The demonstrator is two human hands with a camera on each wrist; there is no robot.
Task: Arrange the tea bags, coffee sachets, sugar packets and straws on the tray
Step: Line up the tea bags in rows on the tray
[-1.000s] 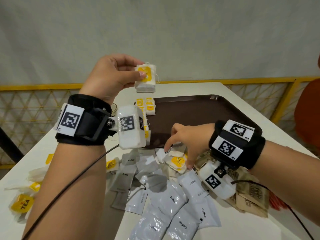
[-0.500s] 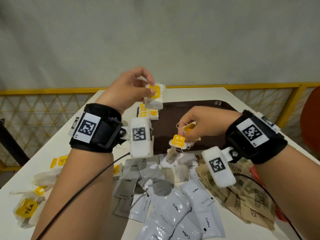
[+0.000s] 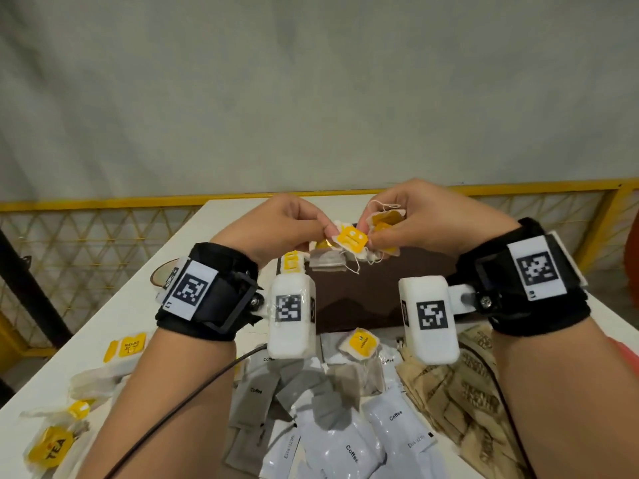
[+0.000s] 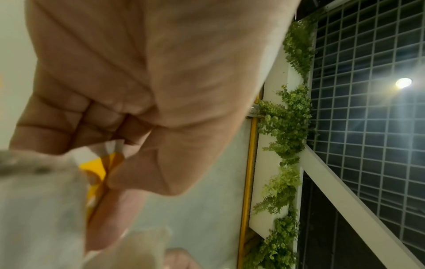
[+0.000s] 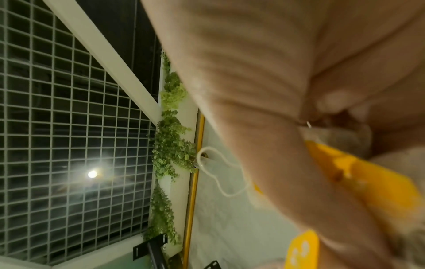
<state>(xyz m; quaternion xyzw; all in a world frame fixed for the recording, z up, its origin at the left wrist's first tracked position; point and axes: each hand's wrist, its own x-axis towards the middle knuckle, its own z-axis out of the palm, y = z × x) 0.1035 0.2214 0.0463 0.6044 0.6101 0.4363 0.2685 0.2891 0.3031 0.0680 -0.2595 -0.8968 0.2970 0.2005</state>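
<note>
Both hands meet above the dark brown tray (image 3: 363, 295). My left hand (image 3: 321, 229) pinches a stack of tea bags (image 3: 326, 262) with yellow tags. My right hand (image 3: 371, 233) pinches more tea bags (image 3: 387, 219), and one yellow tag (image 3: 352, 239) hangs between the two hands. A row of tea bags (image 3: 292, 266) lies at the tray's left edge. In the left wrist view the fingers curl round a yellow tag (image 4: 96, 169); in the right wrist view a yellow tag (image 5: 372, 182) and a loose string (image 5: 220, 174) show under the fingers.
Near the table's front lie white coffee sachets (image 3: 349, 444), brown sugar packets (image 3: 460, 392) at the right, one tea bag (image 3: 359, 344) by the tray's near edge, and more tea bags (image 3: 52, 447) at the left. A yellow railing (image 3: 103, 203) runs behind the table.
My right hand has lifted tea bags off the pile and risen to meet the left hand. The left hand has come down and rightward with its stack.
</note>
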